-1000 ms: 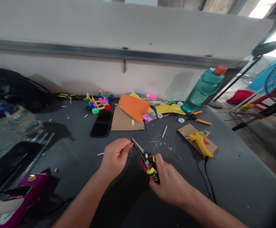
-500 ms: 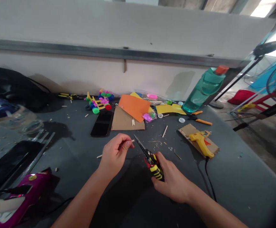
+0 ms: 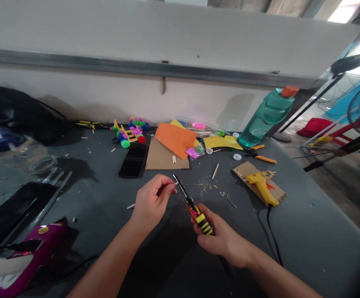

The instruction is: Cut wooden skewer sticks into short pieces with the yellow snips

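My left hand point(image 3: 153, 201) pinches a small pale stick point(image 3: 176, 183) between thumb and fingertips. In my right hand point(image 3: 219, 236) are the black-and-yellow handles of long-nosed pliers point(image 3: 202, 220), whose jaws point up and left, with the tip beside the stick. Whether the jaws touch it is too small to tell. Behind my hands, a brown cardboard piece point(image 3: 164, 160) lies under an orange sheet point(image 3: 175, 138). A loose pale stick point(image 3: 215, 171) rests on the dark table point(image 3: 180, 265), and another stick point(image 3: 130, 206) lies left of my left hand.
A phone point(image 3: 133, 160) lies left of the cardboard. At the right are a yellow glue gun point(image 3: 262, 187) on cardboard, orange-handled pliers point(image 3: 265, 159) and a green bottle point(image 3: 265, 118). Colourful small models point(image 3: 130, 134) stand at the back; a magenta power box point(image 3: 32, 256) is at the left.
The pliers have turned in my right hand, their tip has come up to the stick, and the handles look closer together. My left hand has barely moved.
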`<state>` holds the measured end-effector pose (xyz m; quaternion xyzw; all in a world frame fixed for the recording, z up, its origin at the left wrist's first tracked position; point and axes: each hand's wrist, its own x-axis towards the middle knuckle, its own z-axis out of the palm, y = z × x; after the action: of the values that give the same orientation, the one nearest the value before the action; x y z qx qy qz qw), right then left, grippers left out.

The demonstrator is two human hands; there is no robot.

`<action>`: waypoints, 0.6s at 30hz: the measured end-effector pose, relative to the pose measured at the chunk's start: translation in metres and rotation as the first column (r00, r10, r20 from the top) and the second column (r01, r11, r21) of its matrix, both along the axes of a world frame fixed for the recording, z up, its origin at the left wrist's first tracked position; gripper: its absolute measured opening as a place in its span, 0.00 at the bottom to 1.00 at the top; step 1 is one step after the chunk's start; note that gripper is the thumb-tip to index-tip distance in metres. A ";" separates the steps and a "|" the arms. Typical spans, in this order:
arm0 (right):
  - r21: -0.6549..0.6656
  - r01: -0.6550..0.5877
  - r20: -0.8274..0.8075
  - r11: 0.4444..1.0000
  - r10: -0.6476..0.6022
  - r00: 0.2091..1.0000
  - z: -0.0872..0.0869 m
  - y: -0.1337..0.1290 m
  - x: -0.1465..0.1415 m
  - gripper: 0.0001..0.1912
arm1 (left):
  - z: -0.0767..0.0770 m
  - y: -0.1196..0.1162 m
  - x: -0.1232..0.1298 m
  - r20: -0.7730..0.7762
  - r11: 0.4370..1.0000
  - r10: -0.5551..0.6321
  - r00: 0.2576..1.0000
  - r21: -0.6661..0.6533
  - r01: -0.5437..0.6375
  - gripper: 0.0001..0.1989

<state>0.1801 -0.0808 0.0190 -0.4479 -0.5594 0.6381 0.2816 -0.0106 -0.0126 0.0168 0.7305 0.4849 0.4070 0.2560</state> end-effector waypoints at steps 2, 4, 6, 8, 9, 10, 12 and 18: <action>-0.072 -0.010 -0.074 0.997 0.005 0.997 0.000 -0.001 0.000 0.14 | 0.000 0.000 0.000 -0.011 1.000 0.005 1.000 0.003 -0.005 0.06; -0.126 -0.017 -0.096 0.992 0.005 0.995 0.000 -0.002 0.000 0.14 | 0.000 0.000 0.000 -0.028 1.000 0.013 1.000 0.016 -0.013 0.06; -0.146 -0.017 -0.091 0.989 0.004 0.996 -0.001 -0.002 0.001 0.14 | 0.001 0.000 0.000 -0.048 0.999 0.021 0.999 0.033 -0.019 0.06; -0.136 -0.013 -0.069 0.991 0.003 0.998 -0.004 -0.002 0.001 0.14 | 0.001 0.001 0.000 -0.063 0.999 0.025 0.998 0.047 -0.022 0.06; -0.124 -0.013 -0.057 0.992 0.006 0.998 -0.006 -0.002 0.001 0.14 | 0.001 0.001 0.000 -0.068 0.998 0.025 0.997 0.051 -0.021 0.06; -0.110 -0.014 -0.047 0.994 0.009 0.999 -0.007 -0.002 0.001 0.14 | 0.001 0.001 0.000 -0.071 0.998 0.024 0.997 0.055 -0.020 0.06; -0.081 -0.020 -0.028 0.997 0.018 0.999 -0.008 -0.001 0.002 0.13 | 0.001 0.000 -0.001 -0.077 0.998 0.024 0.997 0.063 -0.019 0.06; 0.054 -0.069 0.136 0.996 0.061 0.989 0.001 0.001 0.005 0.10 | 0.002 -0.001 0.000 -0.083 0.996 0.017 0.996 0.085 -0.010 0.06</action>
<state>0.1846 -0.0794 0.0197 -0.4627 -0.6100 0.5986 0.2355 -0.0109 -0.0140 0.0187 0.7537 0.4826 0.3980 0.2017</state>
